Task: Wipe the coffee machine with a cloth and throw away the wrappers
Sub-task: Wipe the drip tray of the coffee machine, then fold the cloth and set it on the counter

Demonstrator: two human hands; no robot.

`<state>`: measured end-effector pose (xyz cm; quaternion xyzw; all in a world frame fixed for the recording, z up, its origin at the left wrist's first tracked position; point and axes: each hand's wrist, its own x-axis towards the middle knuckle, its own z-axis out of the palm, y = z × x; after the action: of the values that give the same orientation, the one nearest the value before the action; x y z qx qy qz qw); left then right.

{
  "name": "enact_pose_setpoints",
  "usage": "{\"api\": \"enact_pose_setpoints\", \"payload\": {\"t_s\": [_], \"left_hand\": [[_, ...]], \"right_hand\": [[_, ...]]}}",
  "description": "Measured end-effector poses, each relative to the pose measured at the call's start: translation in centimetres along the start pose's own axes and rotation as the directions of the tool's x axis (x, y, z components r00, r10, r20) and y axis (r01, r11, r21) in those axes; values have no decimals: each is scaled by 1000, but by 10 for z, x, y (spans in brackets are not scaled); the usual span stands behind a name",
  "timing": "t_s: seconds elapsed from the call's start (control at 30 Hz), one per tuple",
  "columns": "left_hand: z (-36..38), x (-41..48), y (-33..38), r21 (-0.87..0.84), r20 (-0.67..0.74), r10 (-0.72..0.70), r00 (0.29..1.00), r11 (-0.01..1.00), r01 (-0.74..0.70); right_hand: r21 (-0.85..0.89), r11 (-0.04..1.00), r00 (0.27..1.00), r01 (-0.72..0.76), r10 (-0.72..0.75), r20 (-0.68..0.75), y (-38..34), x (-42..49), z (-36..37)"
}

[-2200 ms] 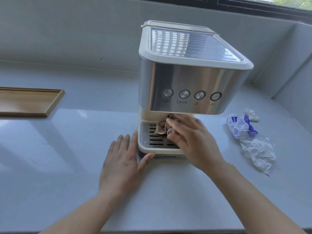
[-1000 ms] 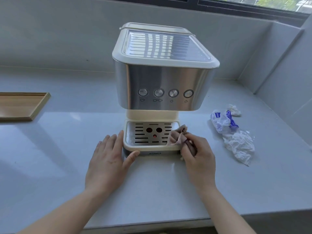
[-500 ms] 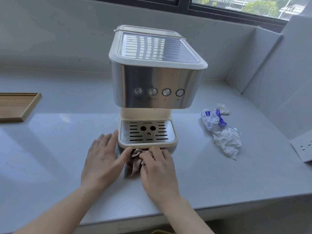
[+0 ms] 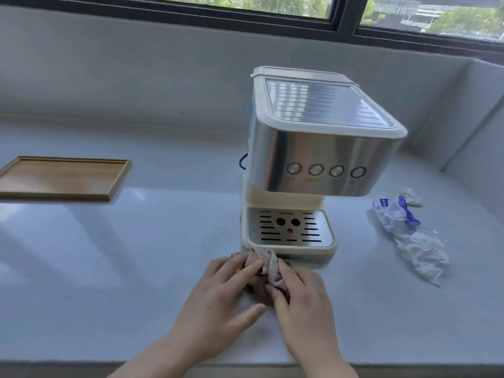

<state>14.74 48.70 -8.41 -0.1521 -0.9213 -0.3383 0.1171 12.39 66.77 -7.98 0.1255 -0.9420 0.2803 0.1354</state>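
Note:
A steel and cream coffee machine (image 4: 319,148) stands on the grey counter (image 4: 136,268), its drip tray (image 4: 289,229) facing me. A crumpled pinkish-brown cloth (image 4: 268,264) lies on the counter against the tray's front left corner. My right hand (image 4: 302,309) presses on the cloth from the right. My left hand (image 4: 221,298) lies flat beside it, fingertips touching the cloth's left side. Crumpled white and blue wrappers (image 4: 409,230) lie on the counter to the right of the machine.
A shallow wooden tray (image 4: 62,177) sits at the left. A grey wall runs behind the counter under a window, and a side wall closes the right end. The counter's front edge is just below my wrists.
The cloth came off the drip tray and down to the counter at the tray's front left corner. My left hand shifted from the tray's side onto the cloth. My view swung left.

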Motion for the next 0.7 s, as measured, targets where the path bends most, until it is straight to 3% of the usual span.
{"api": "enact_pose_setpoints", "payload": {"t_s": [0.13, 0.27, 0.37, 0.5, 0.7], "left_hand": [[-17, 0, -23, 189, -4, 35, 999, 981, -33], [-30, 6, -40, 273, -18, 46, 999, 961, -39], [-34, 9, -53, 327, -74, 28, 997, 945, -2], [-41, 25, -68, 263, -134, -59, 989, 960, 93], [-67, 35, -73, 163, -16, -221, 975, 962, 221]], "right_hand": [[18, 998, 996, 57, -58, 69, -16, 9, 15], [3, 994, 983, 111, -111, 144, -26, 18, 26], [-141, 980, 980, 142, -118, 162, -47, 24, 36], [-283, 952, 986, 115, -75, 147, -81, 37, 53], [-105, 994, 964, -42, 68, 256, -86, 51, 54]]}}
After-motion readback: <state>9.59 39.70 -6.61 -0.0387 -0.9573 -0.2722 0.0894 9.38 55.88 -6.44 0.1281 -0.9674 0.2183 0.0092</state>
